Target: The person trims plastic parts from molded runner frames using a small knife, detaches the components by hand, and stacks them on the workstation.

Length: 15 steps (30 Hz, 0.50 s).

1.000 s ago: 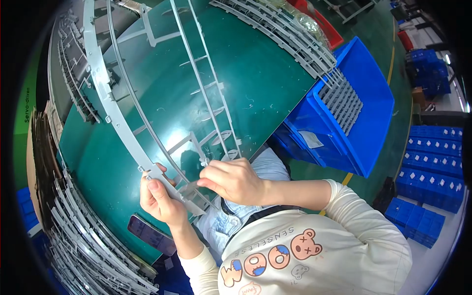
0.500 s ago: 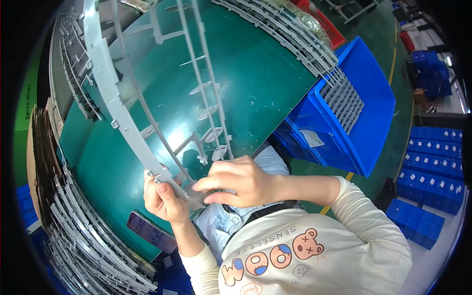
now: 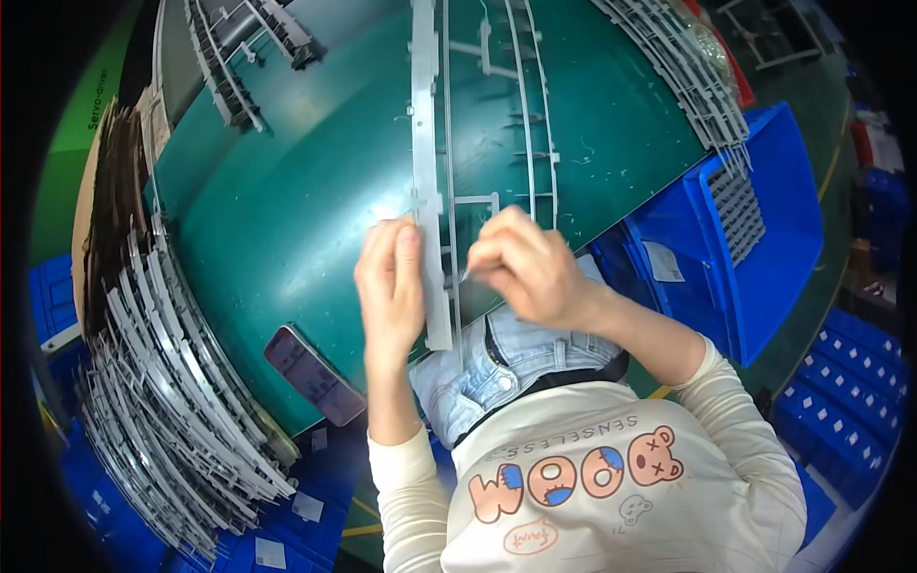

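A long light-grey plastic strip (image 3: 427, 124) stands nearly upright across the view, its lower end near my lap. My left hand (image 3: 390, 291) is closed around its left edge, thumb on the near side. Thin rods with cross-pieces, a moulded plastic runner frame (image 3: 521, 91), run along the strip's right side. Just right of the strip, my right hand (image 3: 535, 272) is closed in a pinch beside the thin inner rod. A tiny pale bit shows at its fingertips, too blurred to name.
A phone (image 3: 315, 374) lies on the green table (image 3: 277, 220) near its front edge. Stacked grey strips (image 3: 181, 401) fill the left side. More strips (image 3: 683, 72) lie at the back right, above a blue bin (image 3: 778, 229). Further parts (image 3: 224, 72) sit at the back left.
The strip has swung from a slant to nearly upright. My left hand grips it further up from its lower end. My right hand has come away from the strip's lower end. The view has shifted.
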Motion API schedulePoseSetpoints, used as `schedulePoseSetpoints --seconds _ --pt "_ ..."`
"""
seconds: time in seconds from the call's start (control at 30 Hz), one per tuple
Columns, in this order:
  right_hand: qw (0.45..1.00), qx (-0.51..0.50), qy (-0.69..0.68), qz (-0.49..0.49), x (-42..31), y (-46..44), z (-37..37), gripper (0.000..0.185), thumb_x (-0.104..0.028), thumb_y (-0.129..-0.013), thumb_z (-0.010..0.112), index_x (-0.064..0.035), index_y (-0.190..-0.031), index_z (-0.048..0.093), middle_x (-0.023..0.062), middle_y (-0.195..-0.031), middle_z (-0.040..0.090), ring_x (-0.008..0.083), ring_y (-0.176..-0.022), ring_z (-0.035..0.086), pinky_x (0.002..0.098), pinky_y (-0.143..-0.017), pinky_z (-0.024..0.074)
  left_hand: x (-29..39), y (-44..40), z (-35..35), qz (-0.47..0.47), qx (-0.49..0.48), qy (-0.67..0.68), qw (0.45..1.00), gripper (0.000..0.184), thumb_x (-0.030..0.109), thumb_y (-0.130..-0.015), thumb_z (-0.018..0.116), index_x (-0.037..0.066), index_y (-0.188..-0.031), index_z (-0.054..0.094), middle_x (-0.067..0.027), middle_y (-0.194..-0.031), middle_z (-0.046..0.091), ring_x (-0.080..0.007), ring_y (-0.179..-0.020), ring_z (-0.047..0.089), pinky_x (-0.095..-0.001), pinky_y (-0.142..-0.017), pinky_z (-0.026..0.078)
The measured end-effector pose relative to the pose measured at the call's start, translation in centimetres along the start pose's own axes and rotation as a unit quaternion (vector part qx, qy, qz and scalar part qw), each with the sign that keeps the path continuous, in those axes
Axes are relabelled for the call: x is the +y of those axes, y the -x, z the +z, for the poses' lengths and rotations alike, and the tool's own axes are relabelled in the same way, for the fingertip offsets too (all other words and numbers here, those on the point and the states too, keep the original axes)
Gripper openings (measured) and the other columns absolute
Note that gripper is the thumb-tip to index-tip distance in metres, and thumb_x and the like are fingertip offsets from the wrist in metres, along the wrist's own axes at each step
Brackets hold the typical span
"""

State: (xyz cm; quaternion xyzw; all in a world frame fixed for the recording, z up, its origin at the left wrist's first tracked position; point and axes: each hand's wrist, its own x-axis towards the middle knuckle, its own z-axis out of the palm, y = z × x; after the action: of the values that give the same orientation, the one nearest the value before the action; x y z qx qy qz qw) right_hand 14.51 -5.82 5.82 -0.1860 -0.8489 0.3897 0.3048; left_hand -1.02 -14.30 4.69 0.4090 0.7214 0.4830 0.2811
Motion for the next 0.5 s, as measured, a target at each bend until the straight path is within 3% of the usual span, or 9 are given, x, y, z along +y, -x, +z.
schedulePoseSetpoints --seconds 0.03,0.1,0.2,0.27,0.3,0.43,0.5 --pt "1.000 -0.001 -0.004 0.001 0.7 0.2 -0.2 0.015 0.002 -0.073 0.063 -0.0056 -0.085 0.059 0.0071 -0.090 0.053 0.0143 -0.057 0.049 0.0246 -0.049 0.0399 -0.7 0.2 -1.0 -0.004 0.000 -0.003 1.000 0.013 0.009 -0.089 0.051 -0.001 -0.091 0.059 -0.0107 -0.089 0.058 -0.0243 -0.078 0.051 -0.0328 -0.080 0.041" --pt "0.991 -0.032 0.117 0.059 2.4 0.8 -0.5 0.014 -0.002 -0.079 0.061 -0.0055 -0.091 0.055 0.0058 -0.090 0.051 0.0160 -0.053 0.050 0.0265 -0.045 0.0403 -2.6 1.0 -4.8 0.073 0.097 -0.198 0.973 0.031 0.012 -0.090 0.051 0.001 -0.119 0.055 -0.0154 -0.115 0.057 -0.0285 -0.104 0.053 -0.0359 -0.092 0.040" --pt "0.987 0.008 0.144 0.077 3.8 2.1 -1.0 0.011 -0.004 -0.081 0.062 -0.0046 -0.091 0.056 0.0046 -0.087 0.052 0.0162 -0.052 0.049 0.0281 -0.047 0.0408 -4.5 3.8 -12.3 -0.048 0.129 -0.301 0.944 0.057 0.019 -0.084 0.062 0.002 -0.134 0.040 -0.0192 -0.134 0.043 -0.0323 -0.122 0.043 -0.0398 -0.103 0.033" --pt "0.980 0.050 0.155 0.112 4.2 2.9 -1.3 0.011 -0.003 -0.080 0.062 -0.0029 -0.090 0.057 0.0035 -0.083 0.053 0.0153 -0.051 0.048 0.0284 -0.047 0.0395 -5.6 6.5 -15.0 -0.170 0.149 -0.260 0.939 0.067 0.022 -0.081 0.066 0.004 -0.137 0.035 -0.0202 -0.142 0.032 -0.0347 -0.129 0.035 -0.0418 -0.106 0.029" --pt "0.981 0.049 0.152 0.114 4.4 3.2 -1.4 0.011 -0.003 -0.080 0.062 -0.0029 -0.090 0.057 0.0035 -0.083 0.053 0.0153 -0.051 0.048 0.0284 -0.047 0.0395 -6.2 7.7 -15.9 -0.172 0.147 -0.263 0.938 0.067 0.022 -0.081 0.066 0.004 -0.137 0.035 -0.0202 -0.142 0.032 -0.0347 -0.129 0.035 -0.0418 -0.106 0.029" --pt "0.969 0.085 0.126 0.196 4.8 4.1 -1.6 0.010 -0.003 -0.081 0.062 -0.0015 -0.089 0.058 0.0032 -0.080 0.054 0.0146 -0.052 0.046 0.0270 -0.047 0.0377 -8.4 11.0 -17.8 -0.165 -0.018 -0.316 0.934 0.074 0.025 -0.077 0.071 0.008 -0.139 0.034 -0.0194 -0.148 0.022 -0.0352 -0.134 0.028 -0.0432 -0.107 0.027" --pt "0.967 0.089 0.128 0.200 5.2 4.3 -1.8 0.009 -0.003 -0.081 0.062 -0.0013 -0.089 0.058 0.0033 -0.080 0.054 0.0144 -0.052 0.046 0.0267 -0.047 0.0373 -8.7 10.9 -18.3 -0.179 -0.016 -0.302 0.936 0.076 0.025 -0.075 0.073 0.010 -0.139 0.035 -0.0192 -0.148 0.021 -0.0352 -0.134 0.027 -0.0438 -0.107 0.027"
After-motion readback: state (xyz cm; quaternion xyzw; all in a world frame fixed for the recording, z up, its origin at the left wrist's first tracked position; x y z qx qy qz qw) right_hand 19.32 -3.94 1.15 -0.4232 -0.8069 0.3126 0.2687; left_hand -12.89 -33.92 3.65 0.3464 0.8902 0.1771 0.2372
